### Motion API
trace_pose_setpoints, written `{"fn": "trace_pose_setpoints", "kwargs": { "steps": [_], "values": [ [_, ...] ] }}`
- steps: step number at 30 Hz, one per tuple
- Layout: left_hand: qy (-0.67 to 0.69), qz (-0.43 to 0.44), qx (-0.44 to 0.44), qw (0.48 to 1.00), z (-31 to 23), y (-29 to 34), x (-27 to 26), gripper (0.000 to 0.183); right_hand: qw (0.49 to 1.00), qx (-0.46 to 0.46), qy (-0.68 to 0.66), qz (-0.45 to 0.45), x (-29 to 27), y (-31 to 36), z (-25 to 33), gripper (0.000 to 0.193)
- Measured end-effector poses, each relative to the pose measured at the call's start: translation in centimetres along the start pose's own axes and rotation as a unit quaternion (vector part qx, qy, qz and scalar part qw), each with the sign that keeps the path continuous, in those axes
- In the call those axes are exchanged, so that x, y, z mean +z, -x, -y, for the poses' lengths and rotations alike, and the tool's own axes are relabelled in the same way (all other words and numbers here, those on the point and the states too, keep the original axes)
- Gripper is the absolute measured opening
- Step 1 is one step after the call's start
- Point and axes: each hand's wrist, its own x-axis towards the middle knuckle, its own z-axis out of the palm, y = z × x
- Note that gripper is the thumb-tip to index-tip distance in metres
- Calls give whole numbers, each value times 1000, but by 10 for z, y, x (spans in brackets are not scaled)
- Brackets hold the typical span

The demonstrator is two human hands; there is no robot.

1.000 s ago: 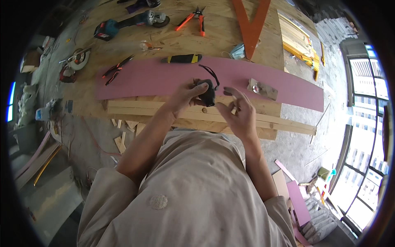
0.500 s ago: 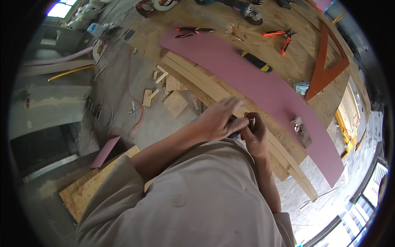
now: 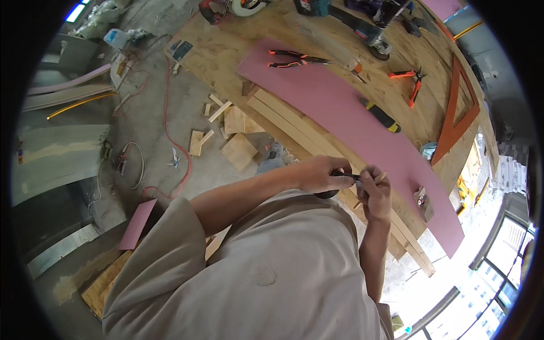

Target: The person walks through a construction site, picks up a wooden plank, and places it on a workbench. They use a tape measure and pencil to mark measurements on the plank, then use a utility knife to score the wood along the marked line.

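In front of my waist, my left hand (image 3: pixel 324 174) is closed round a slim black object (image 3: pixel 344 173), whose kind I cannot make out. Its end meets the fingers of my right hand (image 3: pixel 375 195), which pinch a thin pale stick (image 3: pixel 382 177); the tip pokes out past the fingers. Both hands are over long wooden strips (image 3: pixel 300 122) at the near edge of the workbench. Beyond the strips lies a curved pink board (image 3: pixel 334 105), with a black and yellow tool (image 3: pixel 381 115) on it.
Pliers (image 3: pixel 297 58) with orange and black handles rest on the pink board; more pliers (image 3: pixel 412 85) lie on the bench. An angle grinder (image 3: pixel 371 39) and an orange-brown triangular square (image 3: pixel 453 116) are further off. Wood offcuts (image 3: pixel 238 150) and a red cord (image 3: pixel 184 170) are on the floor at left.
My hands were bunched close together, the left blurred; now they are drawn slightly apart and the black object shows between them. My right hand has shifted right. The whole view has turned slightly.
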Motion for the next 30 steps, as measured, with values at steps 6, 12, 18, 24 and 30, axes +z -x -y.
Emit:
{"fn": "trace_pose_setpoints", "kwargs": {
  "steps": [6, 12, 18, 24, 30],
  "values": [
    [71, -92, 64, 991, 28, -2, -51, 27, 979, -89, 99, -152, 65, -34, 13, 22],
    [247, -234, 151, 928, 32, -4, -56, 16, 973, -180, 55, -130, 120, -71, -9, 46],
    [315, -274, 105, 902, 50, -1, -74, 17, 998, -46, -23, -34, 142, -85, -13, 50],
    [479, -340, -55, 807, 64, 12, -146, 27, 962, 211, 173, 23, 103, -62, -8, 26],
    [-101, -116, -37, 987, 147, 36, -235, 55, 920, 149, 363, 17, 46, -46, -39, 27]
  ]
}}
